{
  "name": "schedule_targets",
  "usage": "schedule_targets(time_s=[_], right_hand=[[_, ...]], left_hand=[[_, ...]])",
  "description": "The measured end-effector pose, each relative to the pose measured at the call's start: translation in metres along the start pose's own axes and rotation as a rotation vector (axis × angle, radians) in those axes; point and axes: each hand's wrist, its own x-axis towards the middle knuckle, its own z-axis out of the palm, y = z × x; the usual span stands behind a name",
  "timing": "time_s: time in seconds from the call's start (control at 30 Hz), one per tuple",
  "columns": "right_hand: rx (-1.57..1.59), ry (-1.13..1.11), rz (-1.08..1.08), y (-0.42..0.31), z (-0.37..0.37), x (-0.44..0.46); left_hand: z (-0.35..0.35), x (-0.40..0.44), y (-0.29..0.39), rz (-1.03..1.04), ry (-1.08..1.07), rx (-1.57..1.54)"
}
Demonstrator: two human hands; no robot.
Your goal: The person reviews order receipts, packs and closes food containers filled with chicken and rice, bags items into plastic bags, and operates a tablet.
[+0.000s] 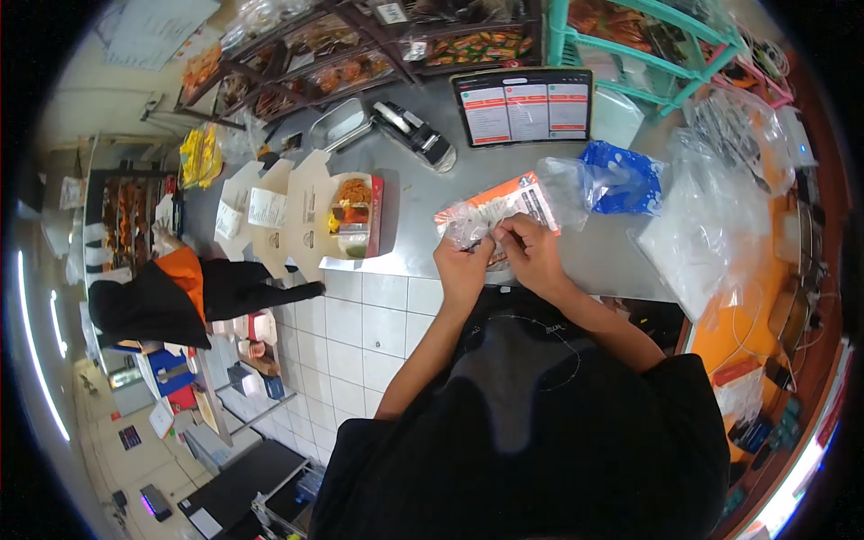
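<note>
Near the counter's front edge, my left hand point(464, 268) is closed in a pinch on a clear plastic bag point(467, 225). My right hand point(533, 256) also has its fingertips pressed together at the bag's gathered part, close beside the left. Under and behind the bag lies an orange and white printed package point(525, 197), partly covered by my hands and the plastic. To the left, an open takeaway box point(376, 216) holds fried food and a few smaller items. A receipt point(267, 208) lies on the flap of another open box beside it.
A tablet point(524, 106) stands at the back of the steel counter point(409, 202). Near it are a black handheld device point(414, 134) and a metal tray point(340, 126). A blue plastic packet point(623, 178) and clear bags point(711, 216) lie right. Another person point(162, 297) works at left.
</note>
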Motion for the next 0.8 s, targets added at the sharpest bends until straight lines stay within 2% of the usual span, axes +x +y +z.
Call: schedule_targets(time_s=[0.1, 0.2, 0.23, 0.3, 0.37, 0.4, 0.43, 0.47, 0.53, 0.57, 0.6, 0.63, 0.67, 0.7, 0.77, 0.8], right_hand=[[-0.049, 0.015, -0.095, 0.004, -0.013, 0.001], [0.165, 0.195, 0.145, 0.036, -0.051, 0.017], [0.185, 0.208, 0.183, 0.052, -0.06, 0.024], [0.226, 0.235, 0.264, 0.087, -0.067, 0.029], [0.226, 0.018, 0.31, 0.105, -0.05, 0.02], [0.226, -0.086, 0.332, 0.105, -0.042, 0.018], [0.128, -0.132, 0.334, 0.105, -0.038, 0.014], [0.024, -0.169, 0.345, 0.102, -0.036, 0.007], [0.167, -0.194, 0.277, 0.119, -0.034, -0.029], [0.211, -0.218, 0.41, 0.063, -0.061, -0.046], [0.666, -0.13, 0.335, 0.057, -0.064, -0.065], [0.837, -0.023, 0.495, 0.037, -0.08, -0.085], [0.892, 0.098, 0.587, 0.05, -0.094, -0.113], [0.954, 0.199, 0.671, 0.061, -0.108, -0.144], [1.132, 0.42, 0.746, 0.043, -0.145, -0.203], [1.179, 0.594, 0.566, 0.03, -0.154, -0.224]], left_hand=[[-0.011, 0.004, 0.008, -0.024, -0.098, 0.184], [-0.045, -0.007, 0.019, 0.423, 0.028, 0.625], [-0.061, -0.012, 0.015, 0.186, -0.036, 0.671], [-0.073, -0.006, -0.034, -0.124, -0.119, 0.083], [-0.077, 0.003, -0.07, -0.442, -0.191, -0.5], [-0.061, -0.002, -0.068, -0.494, -0.071, -0.466], [-0.055, -0.01, -0.066, -0.438, -0.19, -0.381], [-0.082, -0.012, -0.111, -0.303, -0.192, -0.087], [-0.126, -0.01, -0.142, -0.05, -0.36, 0.392], [-0.107, -0.012, -0.096, -0.055, -0.512, 0.637], [-0.086, -0.015, -0.046, -0.023, -0.676, 0.873], [-0.053, -0.021, 0.012, -0.077, -0.81, 1.175], [-0.036, -0.023, 0.004, -0.093, -0.917, 0.456], [-0.025, -0.027, -0.002, -0.137, -0.921, -0.259], [0.015, -0.029, 0.043, -0.14, -1.177, -0.179], [0.035, -0.028, 0.065, -0.138, -1.287, -0.134]])
